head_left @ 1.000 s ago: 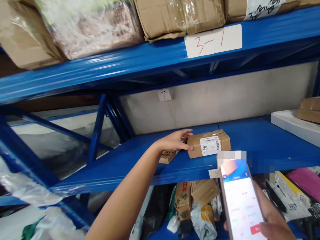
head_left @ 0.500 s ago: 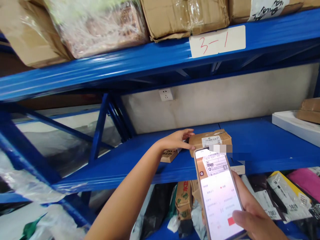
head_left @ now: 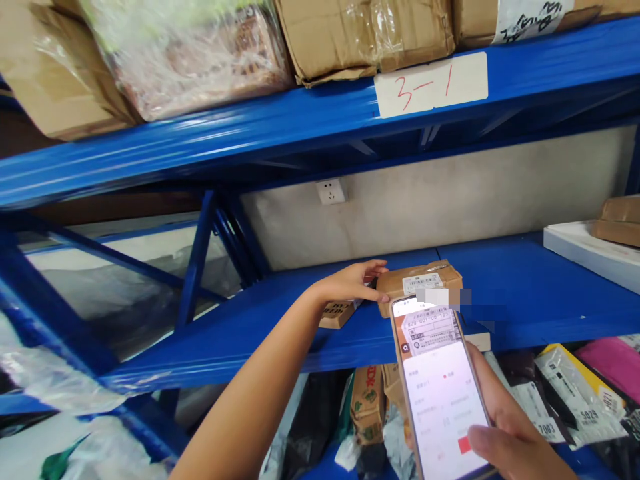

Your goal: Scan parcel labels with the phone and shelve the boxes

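At lower right my right hand (head_left: 513,430) clasps a slim, white-screened smartphone (head_left: 440,407), while beyond, right of centre, my left hand (head_left: 350,283), the nearer, thumb and fingers spread, touches the left end of a brown oblong cardboard box (head_left: 393,280) lying lengthwise left to right.
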The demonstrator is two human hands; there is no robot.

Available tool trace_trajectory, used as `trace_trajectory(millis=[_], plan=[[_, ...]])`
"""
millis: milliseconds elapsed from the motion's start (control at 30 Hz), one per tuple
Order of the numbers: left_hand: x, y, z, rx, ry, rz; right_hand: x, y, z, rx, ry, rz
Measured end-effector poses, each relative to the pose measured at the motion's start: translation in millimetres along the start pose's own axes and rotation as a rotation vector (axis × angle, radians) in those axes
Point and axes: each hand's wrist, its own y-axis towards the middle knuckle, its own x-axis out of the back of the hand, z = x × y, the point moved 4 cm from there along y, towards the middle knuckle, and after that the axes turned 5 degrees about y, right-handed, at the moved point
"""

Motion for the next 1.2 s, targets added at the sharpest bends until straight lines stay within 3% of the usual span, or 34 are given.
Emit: trace_trajectory(millis=[300, 700, 1000, 1200], plan=[[1, 0, 2, -0.005, -0.004, -0.003, -1, -1, 0, -0.009, 0.006, -0.007], [2, -2, -5, -0.081, 0.022, -0.107, -9, -5, 2, 0.049, -0.013, -0.066], [0, -3, -8, -0.055, 0.032, -0.086, 3, -1, -4, 0.030, -0.012, -0.030], [2, -6, -2, -0.014, 0.047, -0.055, 11, -4, -3, -0.003, -0.163, -0.046]])
